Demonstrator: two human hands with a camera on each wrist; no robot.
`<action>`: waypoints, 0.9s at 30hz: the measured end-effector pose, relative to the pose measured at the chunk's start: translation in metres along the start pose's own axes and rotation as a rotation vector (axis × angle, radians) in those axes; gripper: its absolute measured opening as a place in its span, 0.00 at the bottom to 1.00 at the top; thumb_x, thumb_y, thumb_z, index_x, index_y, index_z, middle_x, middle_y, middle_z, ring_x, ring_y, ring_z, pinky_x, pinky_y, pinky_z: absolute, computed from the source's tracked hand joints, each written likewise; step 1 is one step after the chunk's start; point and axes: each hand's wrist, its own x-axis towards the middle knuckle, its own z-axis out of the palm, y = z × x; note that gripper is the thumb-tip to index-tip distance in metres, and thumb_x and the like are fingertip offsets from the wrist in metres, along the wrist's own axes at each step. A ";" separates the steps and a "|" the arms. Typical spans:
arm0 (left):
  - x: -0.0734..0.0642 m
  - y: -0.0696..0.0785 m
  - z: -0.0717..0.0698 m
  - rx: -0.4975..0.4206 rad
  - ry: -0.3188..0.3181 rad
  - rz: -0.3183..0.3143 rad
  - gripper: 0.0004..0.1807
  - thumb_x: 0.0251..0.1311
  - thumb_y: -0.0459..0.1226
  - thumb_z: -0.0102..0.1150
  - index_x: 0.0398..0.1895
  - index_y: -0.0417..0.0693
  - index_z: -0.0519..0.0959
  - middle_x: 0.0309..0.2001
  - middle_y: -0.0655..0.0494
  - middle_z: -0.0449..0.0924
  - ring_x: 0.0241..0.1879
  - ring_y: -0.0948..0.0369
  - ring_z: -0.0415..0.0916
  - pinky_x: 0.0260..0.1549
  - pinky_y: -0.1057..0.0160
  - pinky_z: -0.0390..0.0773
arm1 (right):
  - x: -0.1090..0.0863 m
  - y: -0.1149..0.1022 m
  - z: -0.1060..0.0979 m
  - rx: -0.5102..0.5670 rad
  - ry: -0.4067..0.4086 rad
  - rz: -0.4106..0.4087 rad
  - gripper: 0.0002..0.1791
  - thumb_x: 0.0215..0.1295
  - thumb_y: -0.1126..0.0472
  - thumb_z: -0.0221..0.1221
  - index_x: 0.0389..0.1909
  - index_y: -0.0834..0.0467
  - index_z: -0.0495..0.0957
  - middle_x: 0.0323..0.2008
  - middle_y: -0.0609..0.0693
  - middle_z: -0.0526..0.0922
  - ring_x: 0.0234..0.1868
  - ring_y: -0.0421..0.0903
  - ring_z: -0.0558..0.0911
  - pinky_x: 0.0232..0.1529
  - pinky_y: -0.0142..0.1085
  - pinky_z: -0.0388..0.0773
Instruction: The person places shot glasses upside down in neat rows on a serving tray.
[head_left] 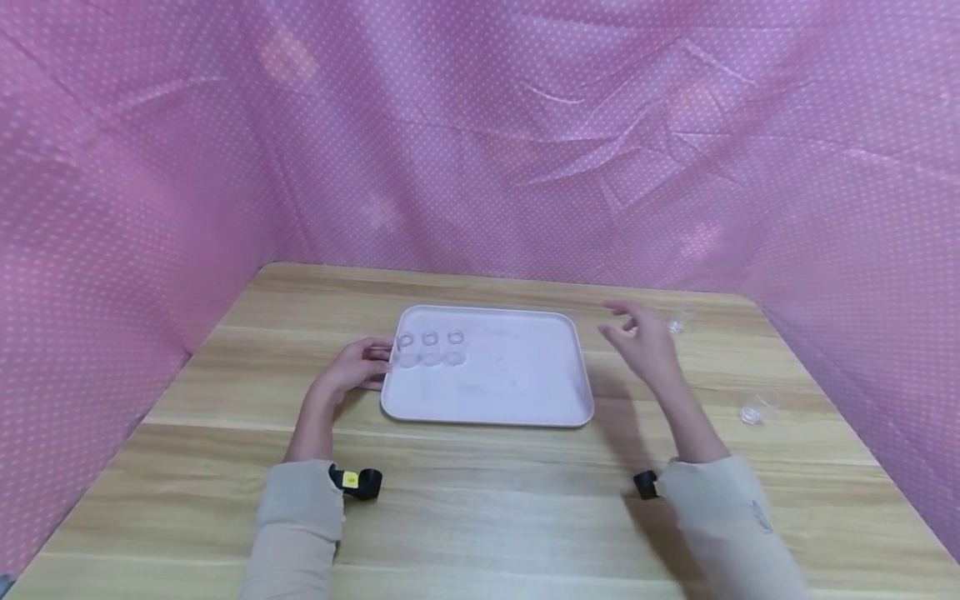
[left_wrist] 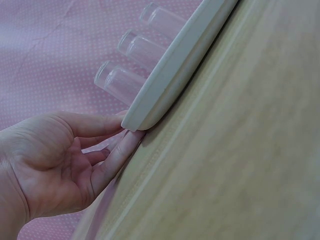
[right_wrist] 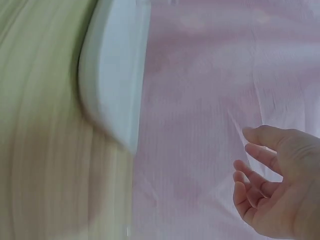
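Observation:
A white rectangular tray (head_left: 517, 375) lies on the wooden table. Three small clear glasses (head_left: 431, 348) stand in a row across its left part, upright side by side. At the tray's left end, my left hand (left_wrist: 60, 160) pinches the rim, thumb over the top edge and fingers underneath, as the left wrist view shows. My right hand (head_left: 645, 342) hovers beyond the tray's right end, holding nothing, its thumb and fingers spread apart and loosely bent. Close behind it stands another clear glass (head_left: 678, 320), partly overlapped by the hand's surroundings.
Nearer the table's right edge is one more clear glass (head_left: 759, 408). A pink dotted curtain (head_left: 480, 167) hangs around the back and sides of the wooden table (head_left: 480, 517). Each wrist wears a black camera.

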 end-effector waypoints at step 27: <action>0.000 0.000 0.001 0.002 -0.002 -0.004 0.27 0.62 0.27 0.49 0.65 0.35 0.58 0.58 0.34 0.63 0.51 0.45 0.69 0.41 0.58 0.80 | -0.101 0.105 -0.128 -0.154 0.033 0.445 0.34 0.64 0.49 0.54 0.63 0.68 0.59 0.56 0.73 0.64 0.50 0.68 0.64 0.36 0.60 0.67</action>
